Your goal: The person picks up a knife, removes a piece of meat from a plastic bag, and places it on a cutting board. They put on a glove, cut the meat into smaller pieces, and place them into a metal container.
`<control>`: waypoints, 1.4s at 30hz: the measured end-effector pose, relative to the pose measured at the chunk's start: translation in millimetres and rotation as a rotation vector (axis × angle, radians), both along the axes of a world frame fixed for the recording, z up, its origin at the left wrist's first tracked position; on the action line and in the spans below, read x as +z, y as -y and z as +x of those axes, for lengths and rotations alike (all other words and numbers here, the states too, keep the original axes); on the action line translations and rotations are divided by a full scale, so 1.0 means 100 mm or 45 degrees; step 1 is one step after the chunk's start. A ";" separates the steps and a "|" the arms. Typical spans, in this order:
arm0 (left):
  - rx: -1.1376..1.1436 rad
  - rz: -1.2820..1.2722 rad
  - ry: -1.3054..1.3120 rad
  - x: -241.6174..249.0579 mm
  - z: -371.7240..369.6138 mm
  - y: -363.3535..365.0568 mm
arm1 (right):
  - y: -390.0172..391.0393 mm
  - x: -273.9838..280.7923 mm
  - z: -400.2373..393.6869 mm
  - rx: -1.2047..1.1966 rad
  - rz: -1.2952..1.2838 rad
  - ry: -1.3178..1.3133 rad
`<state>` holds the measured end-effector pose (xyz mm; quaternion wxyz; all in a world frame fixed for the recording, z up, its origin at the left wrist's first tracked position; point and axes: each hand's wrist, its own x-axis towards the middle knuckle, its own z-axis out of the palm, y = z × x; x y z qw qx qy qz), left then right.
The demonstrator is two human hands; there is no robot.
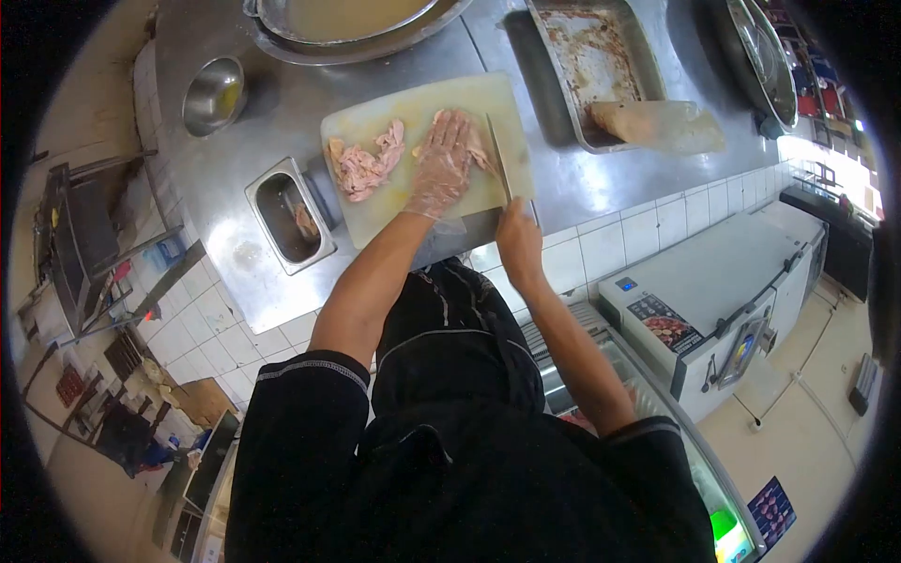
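Observation:
A white cutting board (pixel 374 218) lies on the steel counter near its front edge. My left hand (pixel 443 164), in a clear plastic glove, lies flat with fingers stretched over pale pink meat (pixel 478 147), most of it hidden beneath the palm. My right hand (pixel 518 239) is bare and wrapped round the handle of a long knife (pixel 498 158). The blade points away from me, just right of the meat under my left hand. A loose heap of cut meat (pixel 361 172) sits at the board's left side.
Left of the board stand a small steel pan (pixel 326 250) with a bit of food and a round steel bowl (pixel 214 96). A large basin (pixel 347 54) of cloudy liquid is behind. A stained tray (pixel 556 68) with a translucent bag (pixel 678 129) across its corner stands right.

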<state>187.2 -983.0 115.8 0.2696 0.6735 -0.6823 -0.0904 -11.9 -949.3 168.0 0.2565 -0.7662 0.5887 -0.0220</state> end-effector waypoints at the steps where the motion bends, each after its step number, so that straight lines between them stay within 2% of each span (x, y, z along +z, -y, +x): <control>1: 0.001 -0.021 0.001 -0.02 -0.01 0.01 | -0.15 0.05 -0.10 -0.014 0.013 -0.016; 6: 0.022 -0.104 0.001 -0.08 -0.01 0.02 | -0.34 0.26 -0.20 -0.097 0.174 -0.053; 11: 0.045 -0.056 -0.024 0.08 -0.03 0.00 | 0.06 0.10 -0.07 -0.009 -0.040 0.120; 14: 0.065 -0.083 0.005 0.08 -0.04 0.03 | 0.51 0.06 0.18 -0.072 -0.135 0.134; 18: 0.028 -0.122 -0.020 0.05 -0.01 0.04 | 0.76 0.31 0.42 -0.144 -0.024 0.129; 21: 0.079 -0.092 -0.013 0.16 -0.04 0.03 | 0.75 0.27 0.53 -0.037 -0.080 0.133; 24: -0.109 -0.090 -0.077 0.07 0.01 -0.03 | 0.78 0.11 0.63 0.012 -0.150 0.106; 28: -0.065 -0.087 -0.129 -0.05 -0.04 0.01 | 0.86 0.01 0.65 0.020 -0.065 0.006; 33: 0.023 -0.237 -0.030 0.10 -0.08 0.16 | 0.73 0.07 0.60 -0.034 0.044 -0.057; 36: 0.044 -0.354 -0.019 -0.17 -0.14 0.19 | 0.62 0.13 0.56 -0.065 0.072 -0.076; 39: 0.053 -0.329 -0.017 0.01 -0.16 0.21 | 0.38 -0.07 0.33 -0.041 -0.046 0.013; 42: 0.079 -0.329 0.010 0.03 -0.15 0.22 | 0.00 0.05 0.08 -0.127 0.088 0.104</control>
